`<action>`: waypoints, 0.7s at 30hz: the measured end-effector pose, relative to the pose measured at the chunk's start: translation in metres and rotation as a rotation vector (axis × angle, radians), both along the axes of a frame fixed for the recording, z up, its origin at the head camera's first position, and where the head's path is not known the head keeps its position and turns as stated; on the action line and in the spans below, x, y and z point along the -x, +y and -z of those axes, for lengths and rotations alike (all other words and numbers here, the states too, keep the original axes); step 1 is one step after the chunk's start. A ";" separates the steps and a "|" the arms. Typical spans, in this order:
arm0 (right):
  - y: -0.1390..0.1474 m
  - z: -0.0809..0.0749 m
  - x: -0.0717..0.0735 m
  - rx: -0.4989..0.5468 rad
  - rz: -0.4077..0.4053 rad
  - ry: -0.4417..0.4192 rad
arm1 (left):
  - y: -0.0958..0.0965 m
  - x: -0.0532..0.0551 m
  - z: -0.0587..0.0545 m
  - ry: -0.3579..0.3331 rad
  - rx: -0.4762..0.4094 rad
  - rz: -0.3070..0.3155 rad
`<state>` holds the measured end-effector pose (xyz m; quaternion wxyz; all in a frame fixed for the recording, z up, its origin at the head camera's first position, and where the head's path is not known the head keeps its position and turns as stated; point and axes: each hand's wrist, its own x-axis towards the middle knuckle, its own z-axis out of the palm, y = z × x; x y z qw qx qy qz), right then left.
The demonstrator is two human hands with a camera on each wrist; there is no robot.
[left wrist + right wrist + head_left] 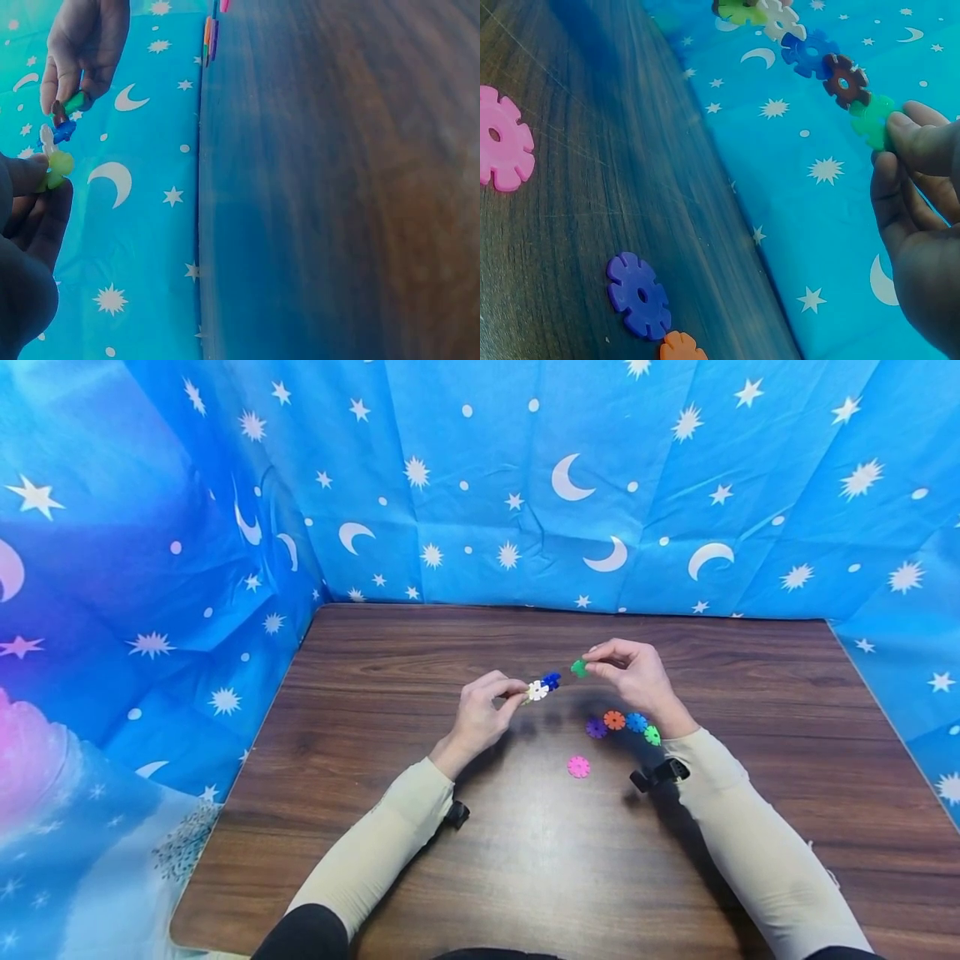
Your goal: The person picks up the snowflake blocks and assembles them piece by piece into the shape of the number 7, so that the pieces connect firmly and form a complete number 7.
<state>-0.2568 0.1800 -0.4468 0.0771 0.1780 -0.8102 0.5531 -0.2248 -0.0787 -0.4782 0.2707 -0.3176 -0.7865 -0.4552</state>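
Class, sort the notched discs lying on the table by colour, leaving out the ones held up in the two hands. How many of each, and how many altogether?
Purple disc: 1
Orange disc: 1
Blue disc: 1
Green disc: 1
Pink disc: 1
Total: 5

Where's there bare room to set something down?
Bare wood lies between the left hand and the left edge of the table, and right of the right sleeve. Crowded: by the right hand, where a purple disc, orange disc, blue disc and green disc cluster, a pink disc nearby.
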 end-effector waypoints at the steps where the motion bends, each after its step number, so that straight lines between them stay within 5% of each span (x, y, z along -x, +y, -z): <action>1: 0.000 0.001 0.000 0.003 0.004 0.001 | 0.000 0.000 0.000 0.002 0.000 -0.001; 11: -0.003 0.003 -0.001 0.052 -0.026 0.010 | 0.000 0.000 0.001 0.016 -0.002 -0.042; 21: -0.012 -0.018 -0.016 0.045 -0.026 0.020 | 0.001 0.000 0.002 0.009 0.005 -0.064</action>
